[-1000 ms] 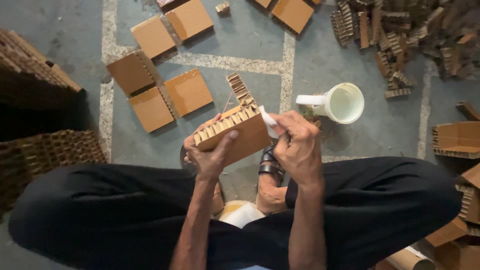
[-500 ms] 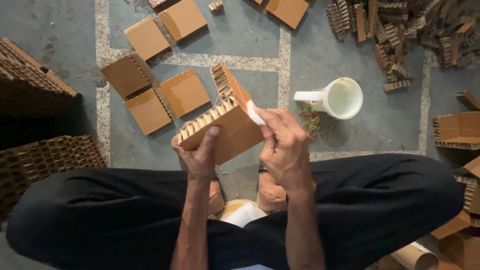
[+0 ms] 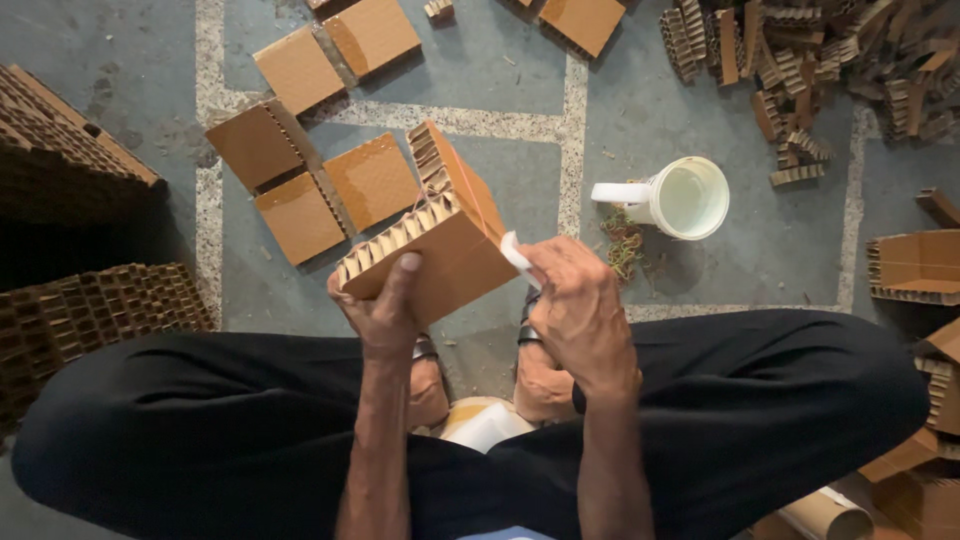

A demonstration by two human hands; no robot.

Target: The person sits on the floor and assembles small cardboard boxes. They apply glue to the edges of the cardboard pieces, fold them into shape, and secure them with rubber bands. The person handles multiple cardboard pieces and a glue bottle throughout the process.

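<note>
Cardboard block point(image 3: 440, 240): brown honeycomb piece, held tilted above the floor point(image 3: 500, 70) between the knees, open cells along its upper-left edges, plain face turned right.
Left hand point(image 3: 385, 305): grip clenched on the block's lower corner, thumb lying up across the plain face.
Right hand point(image 3: 580, 310): fingers pinched on a small white strip point(image 3: 519, 259), pressed to the block's right corner.
White mug point(image 3: 675, 197): on the floor right of the block, handle toward it, well apart from both hands.
Flat brown squares point(image 3: 300, 215): laid out on the floor toward the upper-left corner, close together.
Scrap pile point(image 3: 800, 70): loose honeycomb offcuts at the floor's upper-right corner.
Stacked honeycomb slabs point(image 3: 90, 310): along the left edge.
Open cardboard boxes point(image 3: 915, 265): along the right edge.
</note>
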